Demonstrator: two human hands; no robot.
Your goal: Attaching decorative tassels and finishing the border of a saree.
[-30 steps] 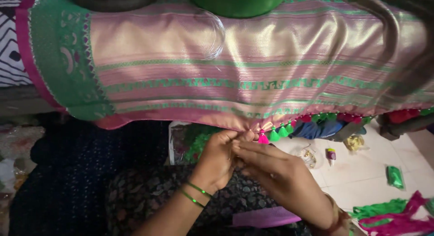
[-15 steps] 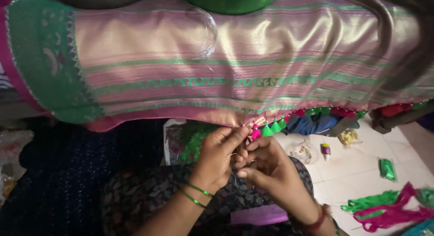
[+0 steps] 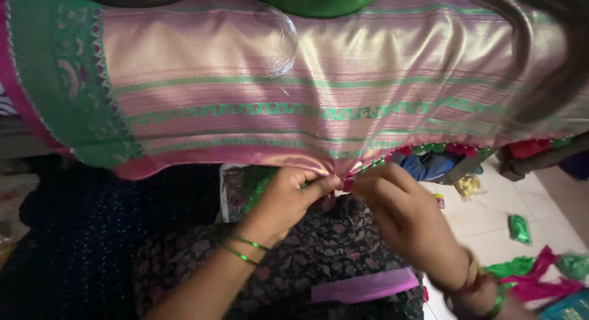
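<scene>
Head camera view: both hands pinch closed on the near edge of a pink-and-green silk sari, left hand gripping the hem, right hand on a small tassel, which could slip loose if either grip slackens.

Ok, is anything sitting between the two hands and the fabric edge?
Nothing visible. The left hand and right hand are both pinched at the fabric edge, meeting beside the tassels.

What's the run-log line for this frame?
left hand: pinching sari hem | right hand: at hem beside it, on pink tassel | pink comb: on lap
</scene>
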